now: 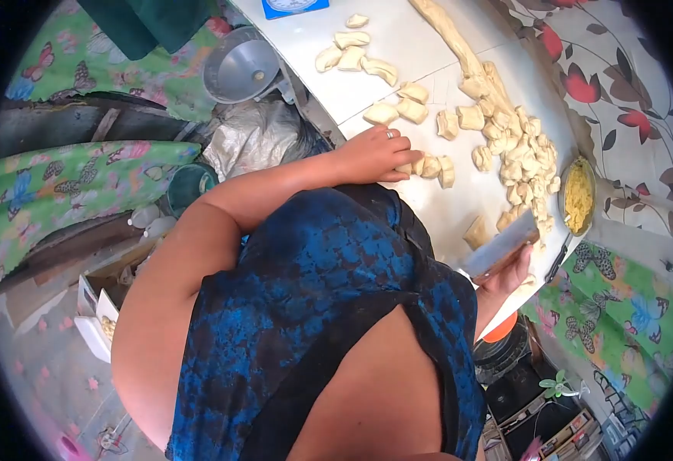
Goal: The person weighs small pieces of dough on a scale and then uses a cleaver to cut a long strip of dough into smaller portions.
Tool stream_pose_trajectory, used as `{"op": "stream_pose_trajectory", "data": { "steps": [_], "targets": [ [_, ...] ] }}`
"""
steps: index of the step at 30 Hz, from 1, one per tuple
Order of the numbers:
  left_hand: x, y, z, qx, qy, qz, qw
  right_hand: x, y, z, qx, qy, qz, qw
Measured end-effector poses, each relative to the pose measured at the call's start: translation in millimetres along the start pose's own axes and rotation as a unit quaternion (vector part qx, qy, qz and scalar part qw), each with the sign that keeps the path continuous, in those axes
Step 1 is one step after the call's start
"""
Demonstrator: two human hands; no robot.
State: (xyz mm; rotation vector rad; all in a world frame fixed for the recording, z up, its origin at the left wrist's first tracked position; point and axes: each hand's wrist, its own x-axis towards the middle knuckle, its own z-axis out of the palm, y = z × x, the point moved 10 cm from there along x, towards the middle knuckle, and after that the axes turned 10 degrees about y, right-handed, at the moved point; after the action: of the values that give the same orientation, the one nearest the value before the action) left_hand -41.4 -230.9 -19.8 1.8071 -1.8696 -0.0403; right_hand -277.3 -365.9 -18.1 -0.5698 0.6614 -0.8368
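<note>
Fingers bent, my left hand [379, 156] rests on the white tabletop [429, 215], its fingertips at the end of a short row of dough pieces [432, 167]. On the other side, my right hand [512, 271] grips a flat, wide metal scraper [503, 247], held beside a loose dough piece [475, 232]. Beyond it lies a large heap of cut dough pieces [522, 157]. A long dough roll [450, 34] stretches from the heap to the table's far edge. More cut pieces [350, 58] are scattered at the far left of the table.
An oval dish of yellow stuff [579, 197] stands at the table's right edge. A blue scale [294, 7] sits at the far edge. Left of the table are a grey basin [242, 65] and a pale plastic sack [248, 140]. A dark-handled object [558, 257] lies near the right corner.
</note>
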Motion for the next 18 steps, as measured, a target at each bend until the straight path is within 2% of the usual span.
{"op": "stream_pose_trajectory", "data": {
  "steps": [1,2,3,5,6,8,9,11,12,13,15,17,18],
  "targets": [
    [2.1,-6.3,2.8,-0.026,-0.017,-0.031,0.999,3.4,5.9,-26.1,-0.017,0.101,-0.001,0.995],
    [3.8,-11.6,5.8,-0.053,-0.035,-0.061,0.996,6.7,11.4,-7.1,0.004,-0.018,0.025,1.000],
    [8.1,-12.4,4.0,-0.056,-0.034,-0.060,0.996,8.6,10.3,-9.0,-0.039,-0.032,0.027,0.998],
    [19.3,-34.8,-30.9,-0.167,0.112,-0.158,0.967,18.7,2.8,-20.8,-0.094,0.025,0.012,0.995],
    [28.4,-41.3,-49.6,-0.164,0.167,-0.162,0.959,20.8,0.3,-19.7,-0.096,0.027,0.012,0.995],
    [44.4,-67.6,-69.3,-0.176,0.182,-0.224,0.941,24.4,-4.3,-2.3,-0.066,-0.003,0.030,0.997],
    [50.9,-79.3,-71.5,-0.175,0.185,-0.225,0.940,26.4,-5.4,0.1,-0.068,-0.005,0.030,0.997],
    [61.5,-78.2,-104.3,-0.030,0.282,-0.143,0.948,30.4,-12.6,-2.1,-0.084,0.022,0.009,0.996],
    [64.3,-78.6,-94.5,0.016,0.225,-0.156,0.962,30.1,-12.4,0.1,-0.085,0.019,0.009,0.996],
    [63.0,-71.6,-94.0,0.017,0.228,-0.159,0.960,28.7,-13.2,-1.7,-0.111,0.048,-0.003,0.993],
    [69.3,-32.7,-56.3,-0.006,0.076,-0.069,0.995,29.1,-12.8,-2.1,-0.136,0.067,-0.012,0.988],
    [58.6,10.1,-13.2,-0.093,0.019,0.016,0.995,28.4,-10.3,-16.2,-0.119,0.111,-0.012,0.987],
    [48.3,29.7,-0.3,-0.094,0.028,0.059,0.993,29.1,-7.1,-22.3,-0.112,0.120,0.002,0.986]
  ]
}}
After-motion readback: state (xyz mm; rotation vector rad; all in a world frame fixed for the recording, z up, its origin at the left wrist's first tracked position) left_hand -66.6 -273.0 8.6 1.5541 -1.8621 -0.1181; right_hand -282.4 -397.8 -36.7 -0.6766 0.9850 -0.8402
